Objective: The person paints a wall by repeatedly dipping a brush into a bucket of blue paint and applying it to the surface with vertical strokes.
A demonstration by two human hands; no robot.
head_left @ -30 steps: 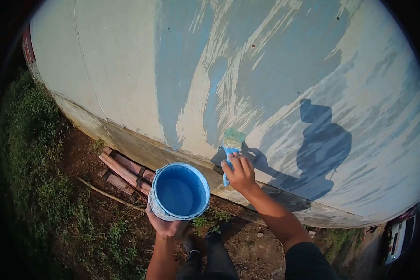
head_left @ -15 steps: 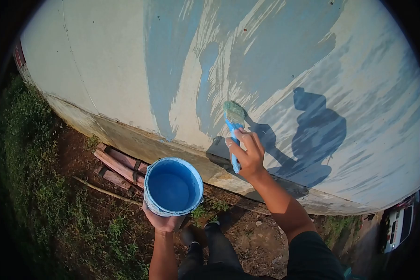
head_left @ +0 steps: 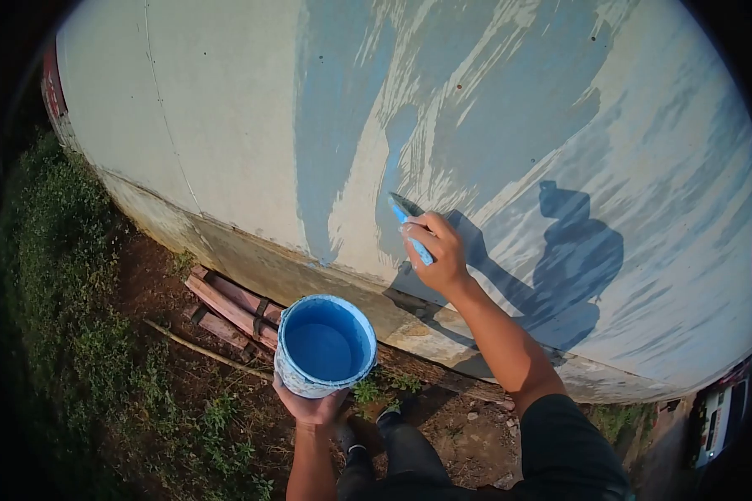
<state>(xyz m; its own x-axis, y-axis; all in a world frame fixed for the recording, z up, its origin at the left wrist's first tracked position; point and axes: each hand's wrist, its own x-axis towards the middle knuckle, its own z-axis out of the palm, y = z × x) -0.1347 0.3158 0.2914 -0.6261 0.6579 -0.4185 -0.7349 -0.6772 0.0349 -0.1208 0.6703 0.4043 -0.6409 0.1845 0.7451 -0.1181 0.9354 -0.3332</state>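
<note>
A white bucket (head_left: 326, 346), its rim and inside coated blue, holds blue paint. Underneath it my left hand (head_left: 311, 406) supports it, fingers around the lower side. My right hand (head_left: 439, 255) is closed on the blue handle of a paintbrush (head_left: 399, 207), whose bristles are at the wall and seen nearly edge-on. The pale wall (head_left: 226, 125) carries broad blue-grey strokes above and around the brush, with streaky edges.
Reddish wooden pieces (head_left: 234, 305) lie at the wall's foot, left of the bucket. A long stick (head_left: 205, 348) rests on the weedy ground. My shadow falls on the wall at right. A white vehicle (head_left: 718, 417) stands at the lower right.
My right hand has moved slightly left and up, and the brush has turned from showing its broad face to nearly edge-on. The bucket sits a little further right and lower; the view has shifted.
</note>
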